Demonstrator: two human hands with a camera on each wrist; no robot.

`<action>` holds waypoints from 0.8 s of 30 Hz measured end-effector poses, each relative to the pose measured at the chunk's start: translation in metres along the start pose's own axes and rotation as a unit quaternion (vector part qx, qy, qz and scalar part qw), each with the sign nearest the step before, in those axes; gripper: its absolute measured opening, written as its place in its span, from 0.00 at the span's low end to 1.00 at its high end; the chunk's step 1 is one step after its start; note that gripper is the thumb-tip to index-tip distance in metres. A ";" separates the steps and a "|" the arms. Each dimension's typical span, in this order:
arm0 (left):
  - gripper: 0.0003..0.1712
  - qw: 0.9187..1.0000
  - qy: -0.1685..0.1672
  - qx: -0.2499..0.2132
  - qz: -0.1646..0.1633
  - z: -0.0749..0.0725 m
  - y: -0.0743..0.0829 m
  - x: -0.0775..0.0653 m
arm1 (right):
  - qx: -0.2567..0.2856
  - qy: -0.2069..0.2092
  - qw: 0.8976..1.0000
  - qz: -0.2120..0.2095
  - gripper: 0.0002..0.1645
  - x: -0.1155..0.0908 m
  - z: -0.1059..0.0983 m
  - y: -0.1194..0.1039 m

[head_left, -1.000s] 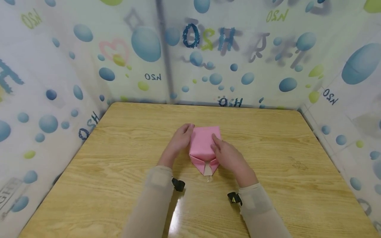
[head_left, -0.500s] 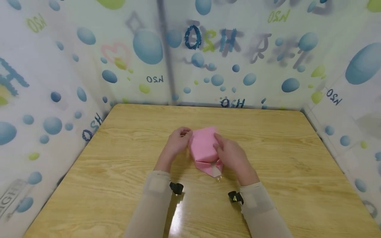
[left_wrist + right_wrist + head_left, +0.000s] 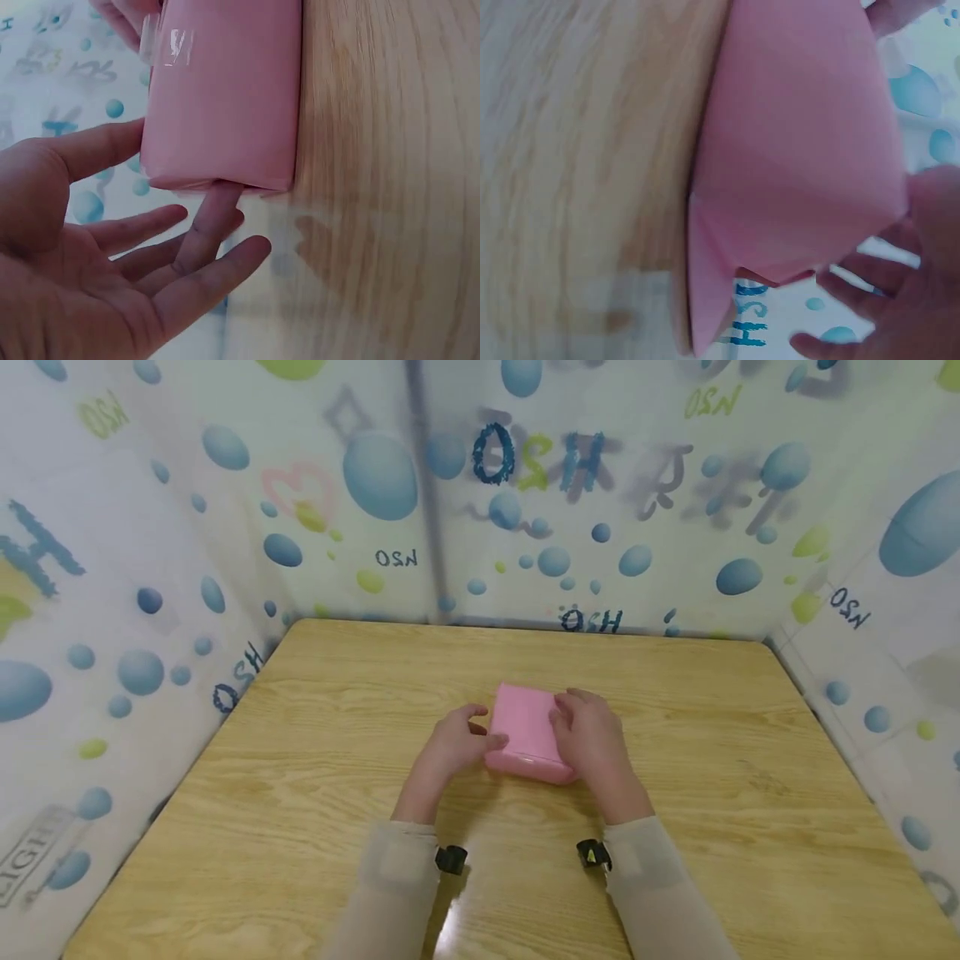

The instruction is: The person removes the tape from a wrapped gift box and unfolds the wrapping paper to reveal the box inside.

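Observation:
A box-shaped package wrapped in pink paper [image 3: 527, 722] lies flat on the wooden table, between both hands. My left hand [image 3: 459, 742] is at its left end. The thumb touches the top edge, and in the left wrist view one finger of the loosely spread left hand [image 3: 150, 262] meets the folded end. My right hand [image 3: 595, 739] holds the right end, thumb on the upper side. In the right wrist view, paper at this end of the pink package [image 3: 795, 142] stands out in an unfastened flap [image 3: 711, 281]. Clear tape [image 3: 177, 46] glints on the side facing me.
The wood-grain table [image 3: 315, 710] spreads around the package on all sides. A patterned curtain [image 3: 465, 527] with blue bubbles and lettering hangs behind its far edge and along both sides. Black wrist cameras [image 3: 452, 859] sit below both hands.
The package has turned so that its flapped end, which faced me, is now at my right hand. A smooth long side faces me. My left hand has shifted toward the near corner.

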State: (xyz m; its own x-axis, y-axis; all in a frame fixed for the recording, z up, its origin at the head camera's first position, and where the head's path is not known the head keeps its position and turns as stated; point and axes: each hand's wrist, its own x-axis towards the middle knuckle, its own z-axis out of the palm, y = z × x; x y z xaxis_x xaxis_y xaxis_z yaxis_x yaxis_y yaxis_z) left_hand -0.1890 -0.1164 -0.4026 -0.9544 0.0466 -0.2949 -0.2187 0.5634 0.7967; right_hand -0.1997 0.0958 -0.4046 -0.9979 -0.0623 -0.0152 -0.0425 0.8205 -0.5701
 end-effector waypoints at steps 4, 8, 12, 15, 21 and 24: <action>0.38 0.999 0.026 0.018 -0.007 0.007 0.005 -0.008 | 0.006 -0.034 0.998 -0.048 0.32 -0.007 -0.004 0.003; 0.37 0.999 0.047 0.022 -0.007 0.013 0.008 -0.008 | 0.001 -0.060 0.994 -0.094 0.35 -0.010 -0.006 0.005; 0.35 0.998 0.060 0.028 0.000 0.015 0.011 -0.001 | 0.003 -0.076 0.992 -0.101 0.35 -0.001 -0.002 0.005; 0.34 0.997 0.061 0.036 0.005 0.012 0.012 0.006 | -0.003 -0.087 0.992 -0.091 0.35 0.005 0.000 0.003; 0.34 0.998 0.029 0.047 0.027 0.009 0.012 0.013 | -0.060 -0.098 0.992 -0.060 0.36 -0.002 -0.004 -0.007; 0.31 0.997 0.037 0.055 0.034 0.011 0.014 0.013 | -0.081 -0.100 0.991 -0.047 0.36 -0.008 -0.008 -0.010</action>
State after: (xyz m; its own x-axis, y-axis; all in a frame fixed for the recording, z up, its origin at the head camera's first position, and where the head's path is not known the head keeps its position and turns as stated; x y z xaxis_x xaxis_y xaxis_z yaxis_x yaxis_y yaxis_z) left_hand -0.2018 -0.0985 -0.4011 -0.9793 0.0292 -0.2005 -0.1342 0.6477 0.7499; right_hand -0.1919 0.0926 -0.3921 -0.9606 -0.2406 -0.1391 -0.1585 0.8853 -0.4372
